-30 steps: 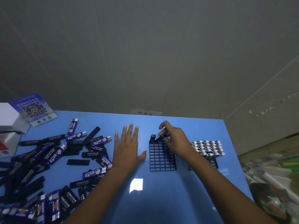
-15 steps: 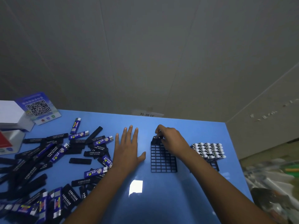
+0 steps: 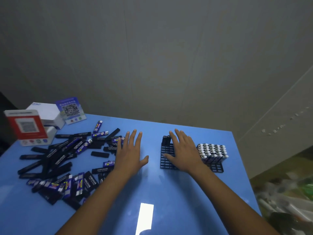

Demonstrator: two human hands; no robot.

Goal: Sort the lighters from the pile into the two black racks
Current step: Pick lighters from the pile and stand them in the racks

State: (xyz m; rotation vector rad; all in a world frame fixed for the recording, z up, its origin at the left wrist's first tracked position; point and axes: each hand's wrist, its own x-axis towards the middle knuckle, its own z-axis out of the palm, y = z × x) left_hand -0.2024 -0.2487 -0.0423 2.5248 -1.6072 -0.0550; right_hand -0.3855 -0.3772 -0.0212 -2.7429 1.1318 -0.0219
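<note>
Right hand (image 3: 183,152) flat over rack (image 3: 166,154) beside table edge (image 3: 237,150).

There is a single view, from a camera worn on the person's head, so no second view shares any part of the scene. It looks forward and down over a blue table (image 3: 169,192), whose near edge runs off the bottom of the frame and whose far edge crosses the middle. The wide lens bends the table's sides inward toward the top. A grey wall (image 3: 152,56) fills the whole upper half. Both forearms enter from the bottom edge, with the left hand (image 3: 130,153) and the right hand (image 3: 184,153) near the centre, close to the camera. The table's left part runs out of frame at the left edge; floor clutter shows in the lower right corner.
</note>
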